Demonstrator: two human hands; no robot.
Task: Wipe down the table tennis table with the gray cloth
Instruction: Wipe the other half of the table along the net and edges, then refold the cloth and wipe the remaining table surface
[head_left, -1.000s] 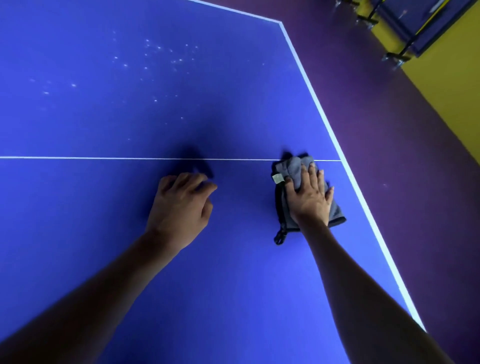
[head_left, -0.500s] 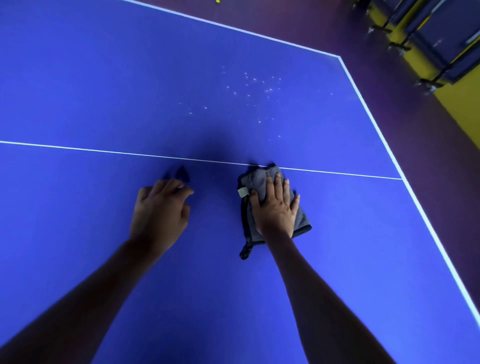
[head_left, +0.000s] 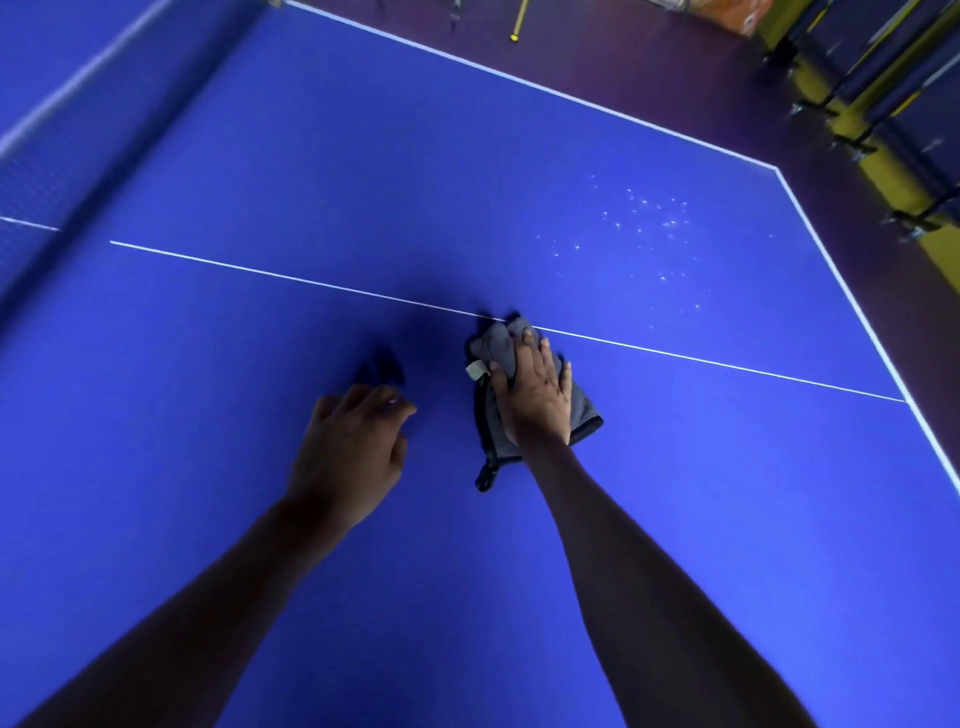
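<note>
The blue table tennis table fills most of the view, with a white centre line crossing it. A folded gray cloth with a dark edge and a small white tag lies just below that line. My right hand presses flat on the cloth with straight fingers. My left hand rests on the bare table to the left of the cloth, fingers bent with the tips on the surface, holding nothing. A patch of white specks lies on the table beyond the line, to the right.
The net runs along the far left. The table's white edge and corner are at the upper right. Beyond lie a dark purple floor, a yellow wall with blue barriers on metal feet, and a yellow-tipped pole.
My right hand has slid the cloth leftward along the centre line, away from the table's right edge. The left hand moved left with it, and the net has come into view.
</note>
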